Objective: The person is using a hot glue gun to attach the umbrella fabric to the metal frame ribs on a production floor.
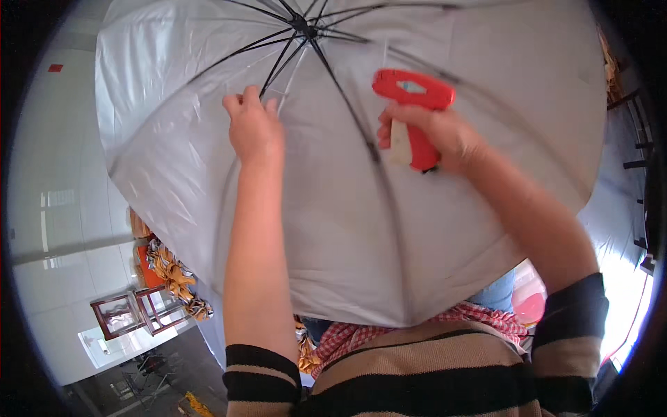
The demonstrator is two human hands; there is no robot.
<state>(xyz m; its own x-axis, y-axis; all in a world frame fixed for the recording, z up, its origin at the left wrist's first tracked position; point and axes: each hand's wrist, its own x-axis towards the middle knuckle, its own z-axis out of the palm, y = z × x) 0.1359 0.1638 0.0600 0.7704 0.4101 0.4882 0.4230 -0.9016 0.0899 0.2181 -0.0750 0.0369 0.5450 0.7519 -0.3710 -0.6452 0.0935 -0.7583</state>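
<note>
Two bare hands work over the underside of one open silver-gray umbrella (333,229), its canopy spread in front of a person in one striped top (424,389). The right hand (448,135) is wrapped around the handle of one red-and-cream handheld gun (417,89), held over the canopy's right half. The left hand (256,132), fingers curled, is at one of several black ribs below the single black hub (303,28); whether it pinches anything cannot be told. One red-and-white checked cloth (344,337) shows at the waist.
</note>
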